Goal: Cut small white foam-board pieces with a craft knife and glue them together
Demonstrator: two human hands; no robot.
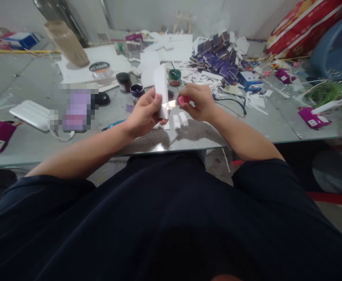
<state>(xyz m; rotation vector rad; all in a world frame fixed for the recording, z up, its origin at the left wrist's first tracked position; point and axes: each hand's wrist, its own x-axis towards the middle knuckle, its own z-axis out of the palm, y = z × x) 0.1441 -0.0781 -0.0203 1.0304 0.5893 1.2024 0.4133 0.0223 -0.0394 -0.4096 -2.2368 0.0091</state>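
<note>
My left hand (147, 107) is closed round a long white board strip (161, 84), held upright with the thumb on its near face. My right hand (198, 100) grips a pink-handled craft knife (182, 100), and its shiny blade meets the strip's right edge. Below the hands, small white cut pieces (179, 120) lie on the glass-topped table (200, 138). Just behind them stand an open jar of dark purple paint (137, 91), a dark lidded jar (123, 82) and a green jar (175, 77) with a brush in it.
A heap of purple and white board pieces (220, 58) fills the back right, beside a blue box (250, 81). On the left lie a blurred-out phone (77, 109), a white power bank (30, 114) and a black mouse (102, 98). A purple glue gun (313, 117) rests at the right.
</note>
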